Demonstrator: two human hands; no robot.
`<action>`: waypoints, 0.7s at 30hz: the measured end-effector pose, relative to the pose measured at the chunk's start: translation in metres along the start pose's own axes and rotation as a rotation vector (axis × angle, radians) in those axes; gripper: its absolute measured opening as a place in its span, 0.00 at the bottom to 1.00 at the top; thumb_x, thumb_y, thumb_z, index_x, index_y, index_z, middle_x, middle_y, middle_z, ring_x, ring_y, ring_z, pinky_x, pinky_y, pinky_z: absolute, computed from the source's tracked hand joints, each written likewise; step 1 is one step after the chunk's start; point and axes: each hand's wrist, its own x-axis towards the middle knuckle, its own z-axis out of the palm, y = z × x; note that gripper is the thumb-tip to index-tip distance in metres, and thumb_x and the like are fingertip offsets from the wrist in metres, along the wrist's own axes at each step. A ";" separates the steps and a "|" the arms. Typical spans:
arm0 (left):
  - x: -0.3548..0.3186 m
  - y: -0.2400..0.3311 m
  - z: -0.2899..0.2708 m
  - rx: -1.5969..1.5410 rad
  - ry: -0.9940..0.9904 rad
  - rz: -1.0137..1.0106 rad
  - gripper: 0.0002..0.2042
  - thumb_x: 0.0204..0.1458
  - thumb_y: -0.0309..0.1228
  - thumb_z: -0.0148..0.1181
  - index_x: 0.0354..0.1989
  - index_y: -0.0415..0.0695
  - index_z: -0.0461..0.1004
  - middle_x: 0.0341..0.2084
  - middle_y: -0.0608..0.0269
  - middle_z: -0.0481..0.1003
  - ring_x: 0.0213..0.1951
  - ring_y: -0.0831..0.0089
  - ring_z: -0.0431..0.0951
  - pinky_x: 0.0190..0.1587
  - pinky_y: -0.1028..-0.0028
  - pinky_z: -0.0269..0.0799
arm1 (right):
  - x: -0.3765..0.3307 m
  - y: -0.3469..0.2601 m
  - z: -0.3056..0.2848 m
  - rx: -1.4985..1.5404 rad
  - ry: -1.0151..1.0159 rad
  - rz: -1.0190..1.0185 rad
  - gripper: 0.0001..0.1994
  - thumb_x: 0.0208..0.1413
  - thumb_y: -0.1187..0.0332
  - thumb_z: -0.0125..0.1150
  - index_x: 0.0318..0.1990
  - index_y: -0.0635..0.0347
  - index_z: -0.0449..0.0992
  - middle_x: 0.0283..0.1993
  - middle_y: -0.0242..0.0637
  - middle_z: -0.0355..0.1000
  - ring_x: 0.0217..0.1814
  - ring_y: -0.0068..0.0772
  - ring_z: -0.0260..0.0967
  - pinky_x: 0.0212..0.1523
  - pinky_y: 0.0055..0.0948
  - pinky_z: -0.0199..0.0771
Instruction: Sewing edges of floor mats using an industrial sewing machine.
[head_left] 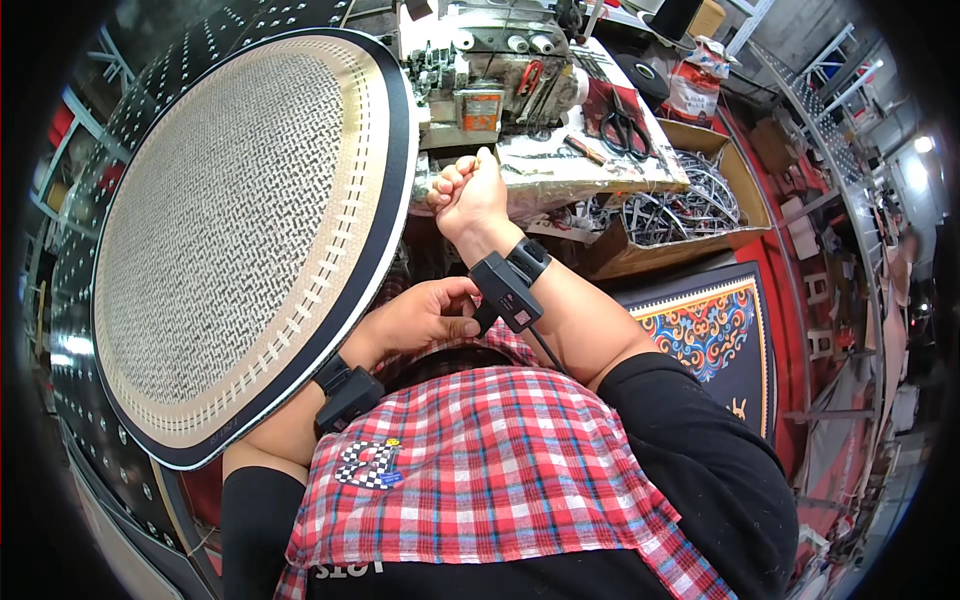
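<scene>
My left hand (425, 318) reaches across in front of my body and pinches the lower edge of a black box-shaped wrist device (507, 290) between thumb and fingers. That device is strapped to my right forearm, and a thin cable hangs from it. My right hand (470, 198) is raised with the inner wrist turned up and its fingers curled into a fist; nothing shows in it. A similar black device (350, 398) sits on my left wrist. Beside my left forearm stands a large oval mat (225, 215) with a woven grey centre and dark border.
A sewing machine (500, 80) stands ahead on a worktable (610, 175) with black scissors (626, 130). To its right, a cardboard box (690, 245) holds tangled strips. Below that lies a patterned mat (710, 330). A perforated black surface (110, 480) runs along the left.
</scene>
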 end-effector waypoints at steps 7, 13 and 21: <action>0.001 0.008 0.008 -0.034 0.028 -0.096 0.12 0.47 0.28 0.57 0.39 0.39 0.66 0.24 0.69 0.69 0.26 0.84 0.69 0.28 0.86 0.65 | 0.002 0.010 -0.011 -0.005 0.072 0.066 0.19 0.56 0.56 0.33 0.15 0.51 0.55 0.12 0.28 0.48 0.14 0.23 0.47 0.14 0.20 0.47; 0.011 -0.004 -0.001 0.040 -0.001 -0.032 0.10 0.49 0.30 0.55 0.37 0.39 0.66 0.25 0.67 0.70 0.27 0.82 0.71 0.30 0.83 0.67 | 0.005 0.000 -0.008 0.020 0.051 0.079 0.17 0.54 0.55 0.38 0.16 0.51 0.56 0.11 0.27 0.49 0.13 0.23 0.47 0.14 0.21 0.47; 0.030 -0.001 -0.002 0.370 0.024 0.193 0.08 0.48 0.31 0.55 0.31 0.38 0.67 0.22 0.71 0.68 0.27 0.85 0.64 0.33 0.82 0.63 | 0.008 -0.021 -0.021 0.027 0.032 0.055 0.16 0.53 0.56 0.38 0.16 0.51 0.55 0.12 0.27 0.49 0.13 0.23 0.46 0.14 0.21 0.46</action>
